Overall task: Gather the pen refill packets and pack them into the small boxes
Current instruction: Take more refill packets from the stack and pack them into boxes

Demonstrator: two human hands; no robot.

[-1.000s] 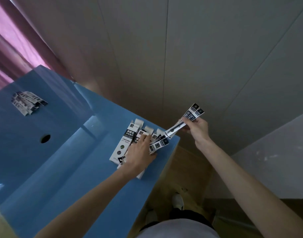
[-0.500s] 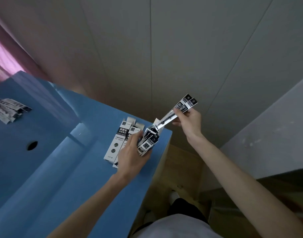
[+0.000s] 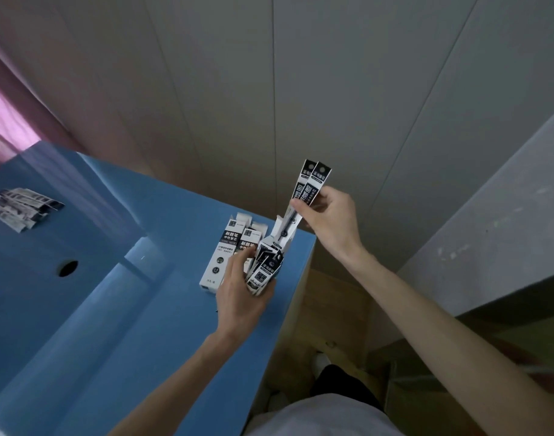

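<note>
Right hand is raised over the far right corner of the blue counter, fingers and thumb pinching a pair of pen refill packets. The packets stand nearly upright, black printed tops fanned slightly apart above the fingers; their clear lower ends reach down into the open box standing just below.

Left hand sits at the counter's right edge, fingers curled round a bundle of packets, black-and-white labels facing up. The bundle leans against the foot of the open box; how many packets it holds, cannot tell.

Two more small boxes lie flat side by side just left of the left hand: left box, long, white with a dark printed panel, flap open at the far end; second box partly covered by the left fingers.

Far left on the counter, well apart from the hands, a loose pile of packets lies spread in a fan. A dark round hole shows in the counter surface nearer than that pile.

Grey panelled wall behind the counter; pink curtain at the far left.
</note>
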